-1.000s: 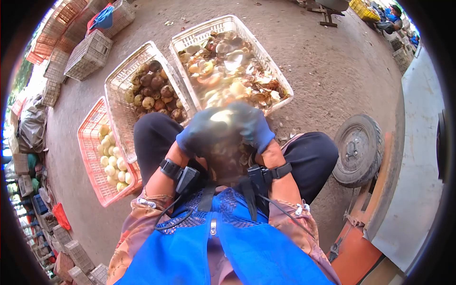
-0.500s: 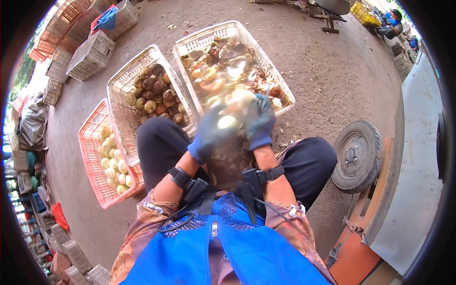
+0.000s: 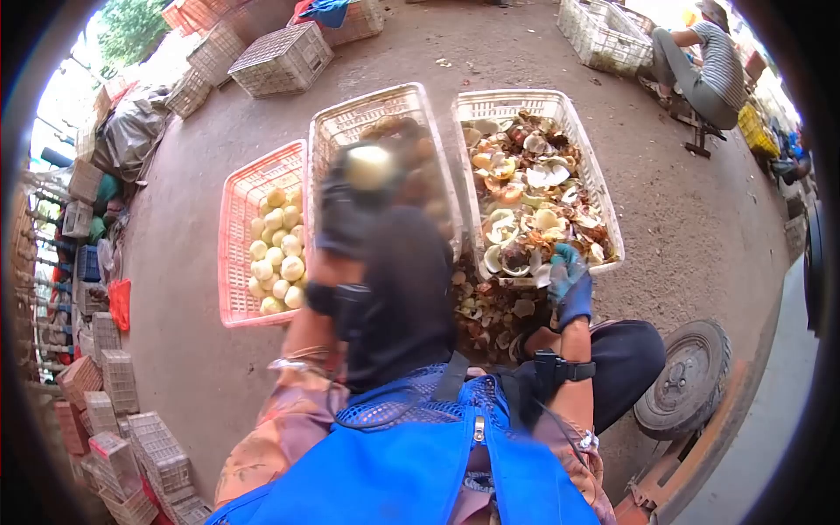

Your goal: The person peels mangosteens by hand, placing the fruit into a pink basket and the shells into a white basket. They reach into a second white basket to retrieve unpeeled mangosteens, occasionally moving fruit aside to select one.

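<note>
My left hand [image 3: 346,206], in a dark glove and smeared by motion, is closed on a pale peeled round fruit [image 3: 371,167]. It is above the left side of the middle white crate [image 3: 426,109], which holds brown unpeeled round fruits [image 3: 420,157], blurred here. My right hand [image 3: 570,284], in a blue-green glove, is closed at the near edge of the right white crate [image 3: 611,210]; I cannot tell what is in its fingers. Pale and brown peelings [image 3: 547,175] fill that crate. On the left, a pink crate [image 3: 234,254] contains several pale peeled fruits [image 3: 278,249].
More peelings [image 3: 494,311] lie on the ground between my legs. A wheel [image 3: 687,376] stands by my right knee. Another person [image 3: 709,74] sits at the back right near a white crate [image 3: 604,39]. Stacked crates [image 3: 157,451] line the left.
My hands, together before, have separated. The left has swung leftward with the pale fruit; the right has moved right, to the peelings crate's near edge. The view has turned, shifting the crates rightward.
</note>
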{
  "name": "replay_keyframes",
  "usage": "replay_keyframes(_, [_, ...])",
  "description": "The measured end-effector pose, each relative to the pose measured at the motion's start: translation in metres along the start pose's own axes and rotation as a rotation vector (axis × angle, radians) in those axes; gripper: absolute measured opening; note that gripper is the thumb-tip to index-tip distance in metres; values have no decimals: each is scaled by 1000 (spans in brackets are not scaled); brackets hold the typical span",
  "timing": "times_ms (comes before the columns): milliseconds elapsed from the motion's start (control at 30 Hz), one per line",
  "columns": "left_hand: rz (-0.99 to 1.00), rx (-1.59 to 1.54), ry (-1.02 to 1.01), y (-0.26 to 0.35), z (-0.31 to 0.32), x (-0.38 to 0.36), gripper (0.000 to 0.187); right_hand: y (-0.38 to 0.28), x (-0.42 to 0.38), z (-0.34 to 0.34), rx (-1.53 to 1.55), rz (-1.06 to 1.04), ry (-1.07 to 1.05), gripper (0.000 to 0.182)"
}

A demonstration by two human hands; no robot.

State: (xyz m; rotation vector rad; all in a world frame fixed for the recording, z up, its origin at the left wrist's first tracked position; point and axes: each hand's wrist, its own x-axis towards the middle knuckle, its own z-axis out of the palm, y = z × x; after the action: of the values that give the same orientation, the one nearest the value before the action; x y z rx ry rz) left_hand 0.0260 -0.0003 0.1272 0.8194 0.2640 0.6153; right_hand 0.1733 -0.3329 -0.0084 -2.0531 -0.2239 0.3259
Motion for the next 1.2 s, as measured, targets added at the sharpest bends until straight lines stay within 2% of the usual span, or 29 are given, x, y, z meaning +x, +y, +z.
replay_keyframes(33, [46, -13, 36, 20, -44, 9, 40, 14, 3, 2, -63, -98, 29, 29])
replay_keyframes(100, [109, -84, 218, 60, -146, 17, 42, 7, -2, 2, 11, 0, -26, 31])
replay_keyframes(133, [177, 295, 287, 74, -202, 9, 38, -2, -6, 0, 9, 0, -20, 31])
replay_keyframes(200, [175, 354, 455, 104, -246, -29, 36, -24, -16, -5, 220, 25, -56, 35])
replay_keyframes(233, [156, 373, 513, 112, -260, -50, 36, -21, -12, -4, 213, 19, -64, 35])
replay_keyframes(300, [113, 422, 535, 111, -270, -85, 35, -6, -4, -3, 466, 84, -34, 40])
replay_keyframes(333, [93, 463, 505, 105, -266, -99, 34, -25, -9, -12, 452, 145, -74, 44])
replay_keyframes(433, [140, 650, 298, 86, -235, -112, 32, -55, -14, -27, 379, 99, -117, 51])
replay_keyframes(467, [177, 661, 223, 79, -223, -102, 32, -52, -11, -42, 345, 182, -221, 54])
replay_keyframes(500, [204, 565, 161, 75, -217, -86, 31, -50, -11, -52, 329, 189, -228, 54])
replay_keyframes(533, [-35, -1, -79, 65, -285, -52, 33, -51, -14, -61, 301, 170, -210, 52])
replay_keyframes(567, [-185, -228, 538, 74, -206, -20, 34, -52, -17, -70, 276, 149, -190, 51])
replay_keyframes(600, [-256, -231, 519, 66, -198, 6, 33, -53, -20, -83, 265, 158, -189, 51])
replay_keyframes(633, [-313, -230, 278, 53, -221, 33, 33, -54, -24, -98, 259, 174, -163, 51])
replay_keyframes(667, [-302, -196, 324, 41, -198, 54, 33, -57, -30, -107, 255, 190, -136, 51])
replay_keyframes(700, [-327, -231, 217, 25, -202, 77, 32, -59, -35, -111, 246, 200, -132, 51])
replay_keyframes(767, [-436, -197, 194, -9, -202, 120, 29, -61, -43, -114, 329, 245, 86, 49])
replay_keyframes(833, [-430, -56, 313, -45, -201, 144, 26, -55, -46, -115, 304, 268, 100, 49])
replay_keyframes(867, [-508, -14, 267, -60, -209, 155, 19, -53, -47, -115, 284, 278, 104, 49])
replay_keyframes(900, [-569, 181, 359, -71, -203, 162, 15, -49, -47, -114, 266, 289, 106, 48])
replay_keyframes(967, [-694, 412, 180, -96, -234, 176, 14, -39, -49, -110, 248, 347, 102, 47])
replay_keyframes(1000, [-763, 325, 219, -113, -260, 180, 14, -39, -50, -108, 196, 357, 91, 46])
replay_keyframes(1033, [-830, 239, 257, -118, -259, 181, 13, -40, -50, -105, 146, 365, 80, 45])
replay_keyframes(1067, [-768, 545, 538, -136, -250, 181, 14, -42, -50, -103, 153, 390, 97, 44])
replay_keyframes(1100, [-764, 549, 496, -146, -269, 187, 20, -43, -49, -101, 154, 401, 105, 44])
replay_keyframes(1167, [-507, 1082, 134, -172, -294, 201, 34, -44, -46, -101, 124, 456, 89, 44])
replay_keyframes(1200, [-515, 1085, 127, -187, -299, 204, 34, -42, -44, -101, 105, 456, 86, 43])
